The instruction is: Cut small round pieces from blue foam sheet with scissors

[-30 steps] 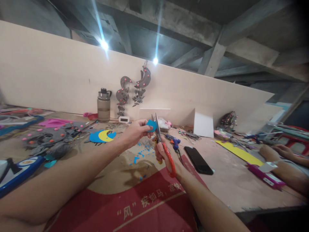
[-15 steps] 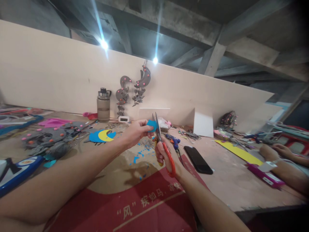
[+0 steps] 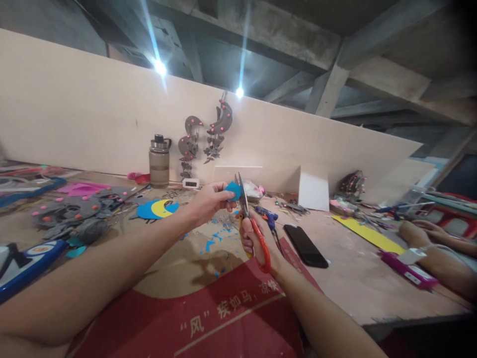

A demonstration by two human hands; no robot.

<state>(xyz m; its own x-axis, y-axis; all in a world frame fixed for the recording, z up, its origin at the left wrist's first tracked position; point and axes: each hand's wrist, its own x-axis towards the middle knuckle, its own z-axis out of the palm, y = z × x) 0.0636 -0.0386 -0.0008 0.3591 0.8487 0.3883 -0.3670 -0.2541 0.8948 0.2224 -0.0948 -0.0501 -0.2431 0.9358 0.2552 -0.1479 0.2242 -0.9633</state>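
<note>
Small blue flat craft piece (image 3: 233, 190) sits above a crowded worktable (image 3: 346, 283), whose nearest part is covered by dark red printed cardboard (image 3: 208, 318) bearing pale Chinese characters. Beyond the red lies its bare brown area, sprinkled with tiny blue clippings (image 3: 210, 245); to the right are a black rectangular phone (image 3: 305, 246) and a magenta box-shaped device (image 3: 410, 272), near another person's forearm (image 3: 452, 268). Over the clippings, the person's left hand (image 3: 209, 201) pinches the blue piece between thumb and fingers, closed with no slack, the piece standing out past the fingertips on the right. The right hand (image 3: 250, 233) is curled round metal scissors with orange-red handles (image 3: 264, 251), their blades pointing up and away, slightly parted at the tips; the piece's right edge meets them, though whether it lies between them cannot be told. Farther back, left of the hands, rest a blue cutout with a yellow crescent (image 3: 161, 211) and grey shapes dotted with pink and orange balls (image 3: 74, 211); to the right are a blue glue gun (image 3: 266, 215) and a long yellow strip (image 3: 365, 233). At the rear edge stand a grey-tinted bottle (image 3: 159, 169) and a white panel (image 3: 315, 189). Grey crescent mobiles (image 3: 223, 119) hang on the cream partition (image 3: 93, 119), with two bright lamps (image 3: 160, 67) and concrete beams (image 3: 283, 35) above.
</note>
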